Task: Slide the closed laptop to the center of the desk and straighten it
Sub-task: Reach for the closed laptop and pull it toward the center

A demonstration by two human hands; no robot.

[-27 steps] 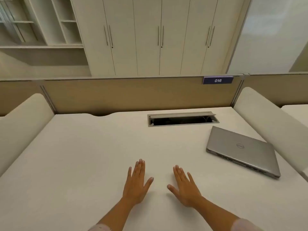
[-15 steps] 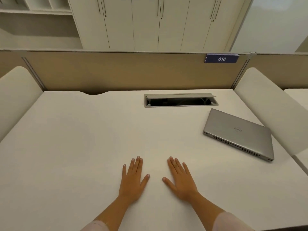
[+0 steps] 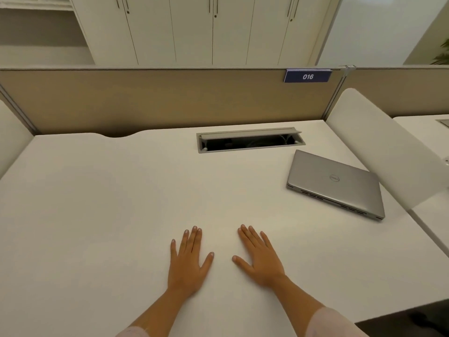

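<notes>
Desk: white top (image 3: 97, 215), beige partition behind it, cupboard doors beyond; open cable tray (image 3: 250, 141) is set into the far edge and serves as landmark.
Change, view: against the two earlier frames the camera has tipped further down; partition and tray sit lower in the frame, and more of both forearms shows.
Change, hands: none of note; both stay flat on the desk, nearer the person than the tray, in much the same pose as 0.9 s ago.
Change, laptop: none; same spot and same skew relative to the tray.
Laptop: closed, silver (image 3: 335, 183), right of the tray and slightly nearer the person, close to the white side panel (image 3: 379, 147); its edges run at an angle to the tray's long side.
Left hand: (image 3: 188, 263) palm down, fingers spread, holding nothing, well apart from the laptop.
Right hand: (image 3: 260, 259) palm down, fingers spread, holding nothing, also well apart from the laptop.
Meaning for task: judged as not yet begun; only the gaze has settled on the work area. The reach to the laptop is likely next, then a slide to a place in front of the tray and a turn to square it.
Count: laptops 1; hands 2; cable trays on this desk 1; desk number tags 1, reading 016 (image 3: 307, 76).
</notes>
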